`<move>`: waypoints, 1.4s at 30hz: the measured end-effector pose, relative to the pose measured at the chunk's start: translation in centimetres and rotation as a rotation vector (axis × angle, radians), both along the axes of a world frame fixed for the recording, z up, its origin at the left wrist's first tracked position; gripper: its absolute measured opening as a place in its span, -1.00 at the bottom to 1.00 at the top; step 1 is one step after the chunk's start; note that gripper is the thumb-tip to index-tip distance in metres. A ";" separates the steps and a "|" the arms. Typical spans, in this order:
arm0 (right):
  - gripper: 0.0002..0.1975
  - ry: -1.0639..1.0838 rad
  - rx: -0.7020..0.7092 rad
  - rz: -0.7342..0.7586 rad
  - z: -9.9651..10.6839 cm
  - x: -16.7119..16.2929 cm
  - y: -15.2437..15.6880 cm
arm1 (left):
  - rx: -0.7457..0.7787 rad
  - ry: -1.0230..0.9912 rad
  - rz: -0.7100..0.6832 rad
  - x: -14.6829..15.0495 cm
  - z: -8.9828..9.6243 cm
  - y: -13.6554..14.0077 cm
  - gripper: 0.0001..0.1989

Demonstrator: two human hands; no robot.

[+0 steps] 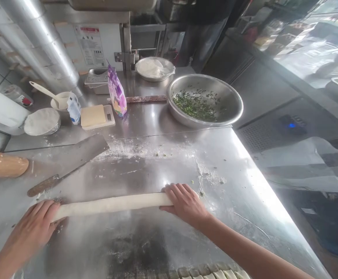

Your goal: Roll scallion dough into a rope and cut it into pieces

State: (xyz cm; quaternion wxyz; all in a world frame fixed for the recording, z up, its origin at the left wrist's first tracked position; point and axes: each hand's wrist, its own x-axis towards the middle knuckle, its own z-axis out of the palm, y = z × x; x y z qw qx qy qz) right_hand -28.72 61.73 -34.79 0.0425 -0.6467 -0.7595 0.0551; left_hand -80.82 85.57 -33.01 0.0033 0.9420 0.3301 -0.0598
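Note:
A long pale roll of dough (113,204) lies across the steel table, its two ends covered by my hands. My left hand (36,223) is curled round the left end, thumb on the near side and fingers over the top. At the right end my right hand (184,203) wraps over the dough in the same way. Just beyond my left hand lies a wide-bladed cleaver-like knife (81,154) with a wooden handle. Cut pieces of dough (215,274) show partly at the bottom edge, near my right forearm.
Behind the dough stand a large steel bowl (205,101) of chopped greens, a purple packet (117,91), a kitchen scale (110,116) and a bowl of white powder (42,122). A thick wooden rolling pin (4,163) juts in at left. Flour is scattered on the steel table (145,174).

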 end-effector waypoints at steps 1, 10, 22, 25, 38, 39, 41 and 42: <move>-0.41 0.014 0.002 -0.011 0.0 0.1 -0.1 | 0.008 0.094 0.045 1.4 1.0 -1.1 -0.67; -0.37 0.064 0.021 -0.054 0.0 0.7 -0.7 | -0.073 -0.152 -0.203 25.9 2.3 -11.7 -0.30; -0.41 0.111 -0.045 0.004 -0.3 6.5 -2.7 | 0.079 -0.086 -0.285 24.0 -0.9 -9.1 -0.40; -0.52 0.107 -0.041 0.013 -0.5 7.4 -3.1 | 0.136 -0.084 -0.332 19.8 -1.5 -7.5 -0.52; -0.49 0.014 0.015 -0.188 2.8 2.9 -2.3 | 0.076 -0.074 -0.138 1.5 -1.2 1.3 -0.29; -0.44 -0.005 0.060 -0.207 3.3 0.3 -1.2 | 0.064 -0.086 -0.092 1.1 -1.1 1.3 -0.24; -0.39 0.000 0.127 -0.188 4.1 -6.1 2.0 | 0.056 -0.117 -0.011 0.7 -1.1 1.1 -0.18; -0.37 0.047 0.118 -0.145 4.4 -9.8 4.0 | 0.055 -0.134 0.018 0.6 -1.1 1.0 -0.16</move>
